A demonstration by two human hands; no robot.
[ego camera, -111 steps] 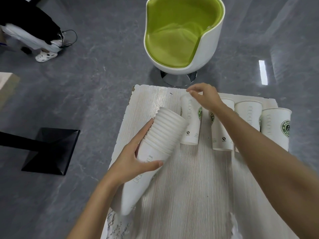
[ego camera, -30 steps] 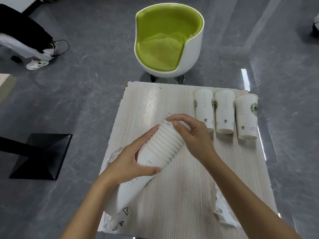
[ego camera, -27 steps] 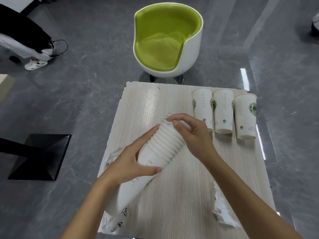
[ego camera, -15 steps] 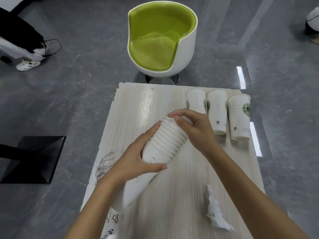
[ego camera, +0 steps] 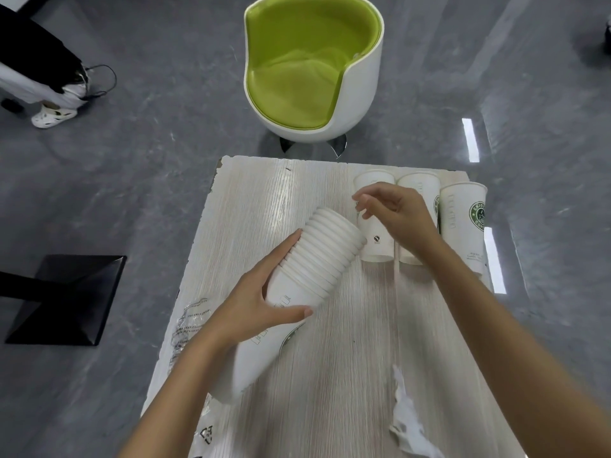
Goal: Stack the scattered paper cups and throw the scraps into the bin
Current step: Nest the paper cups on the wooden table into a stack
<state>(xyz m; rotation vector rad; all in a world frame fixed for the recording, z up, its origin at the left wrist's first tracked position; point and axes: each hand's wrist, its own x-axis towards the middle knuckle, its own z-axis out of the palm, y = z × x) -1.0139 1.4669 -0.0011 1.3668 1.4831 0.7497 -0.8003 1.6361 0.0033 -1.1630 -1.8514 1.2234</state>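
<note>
A long stack of nested white paper cups (ego camera: 317, 259) lies tilted on the pale wooden table (ego camera: 330, 375), its rims pointing to the far right. My left hand (ego camera: 261, 309) grips the stack around its middle. My right hand (ego camera: 396, 216) hovers, fingers loosely curled and holding nothing, in front of the upper part of the leftmost of three standing cups (ego camera: 377, 246). The middle cup (ego camera: 420, 186) and the right cup (ego camera: 463, 226), with a green logo, stand beside it. A crumpled white paper scrap (ego camera: 406, 421) lies at the near right. No bin is in view.
A clear plastic wrapper (ego camera: 188, 325) lies along the table's left edge. A green and white tub chair (ego camera: 307, 67) stands beyond the far edge. A black stand base (ego camera: 66, 299) sits on the grey floor at left. A person's legs (ego camera: 43, 77) are at far left.
My right hand has left the stack's rim end and moved right and away to the leftmost standing cup. Earlier it added a fourth cup to the stack. My left hand keeps its grip.
</note>
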